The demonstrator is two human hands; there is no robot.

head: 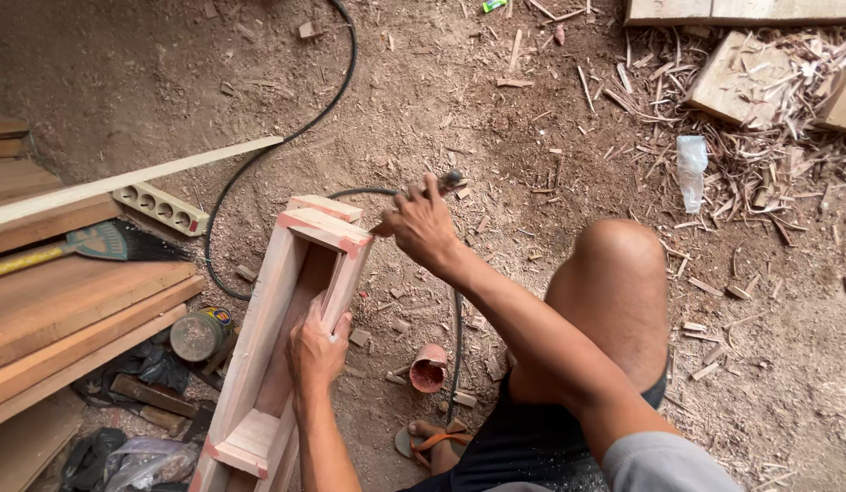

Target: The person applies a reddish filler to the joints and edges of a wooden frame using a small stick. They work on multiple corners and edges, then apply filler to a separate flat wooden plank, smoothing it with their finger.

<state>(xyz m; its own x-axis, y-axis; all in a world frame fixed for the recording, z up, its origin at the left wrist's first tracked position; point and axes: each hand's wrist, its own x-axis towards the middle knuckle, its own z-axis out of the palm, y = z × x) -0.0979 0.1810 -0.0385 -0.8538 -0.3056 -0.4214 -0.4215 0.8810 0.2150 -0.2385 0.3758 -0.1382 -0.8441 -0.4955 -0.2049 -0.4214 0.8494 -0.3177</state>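
A long open wooden box frame [259, 337] with reddish painted end edges lies tilted on the dirt floor in front of me. My left hand [315, 344] grips its right side wall from above. My right hand [421, 223] is closed around a hammer handle; the dark hammer head [451, 179] sticks out past my fingers, just right of the frame's far corner [327, 228]. My bare knee [614, 273] is bent at the right.
Stacked planks [67, 310] and a brush [104, 241] lie at left beside a white power strip [160, 208] with a black cable [286, 137]. A round tin [197, 335], a small red cup [428, 369], a plastic bottle [691, 169] and wood shavings [751, 137] lie around.
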